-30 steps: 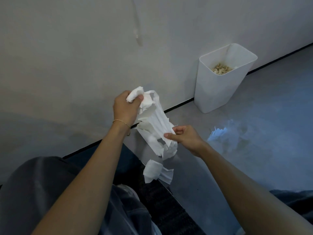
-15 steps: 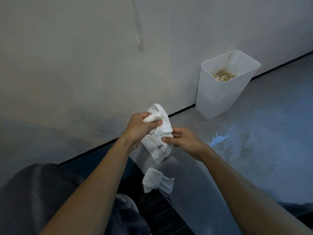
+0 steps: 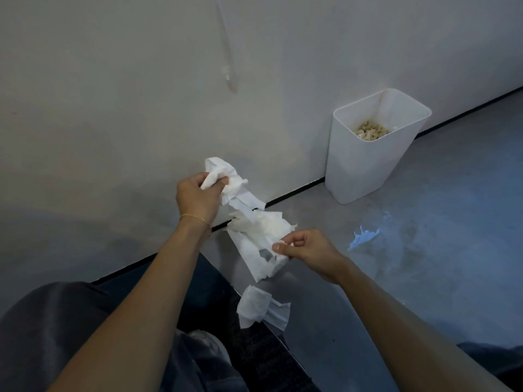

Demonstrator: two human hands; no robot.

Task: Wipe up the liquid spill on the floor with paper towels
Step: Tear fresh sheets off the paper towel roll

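Observation:
A torn strip of white paper towel [image 3: 254, 230] stretches between both hands, above the grey floor. My left hand [image 3: 198, 198] grips its upper, bunched end near the wall. My right hand [image 3: 305, 250] pinches the lower end between thumb and fingers. A second crumpled piece of paper towel [image 3: 261, 309] lies on the floor below the hands. To the right, a wet patch with a bright glint [image 3: 363, 237] shows on the floor.
A white bin [image 3: 365, 165] with pale scraps inside stands against the wall at the right. The wall [image 3: 113, 108] meets the floor along a dark baseboard line. My knees and dark clothing fill the lower left.
The hands were close together half a second ago with the towel bunched; now they have drawn apart and the towel is pulled out long between them.

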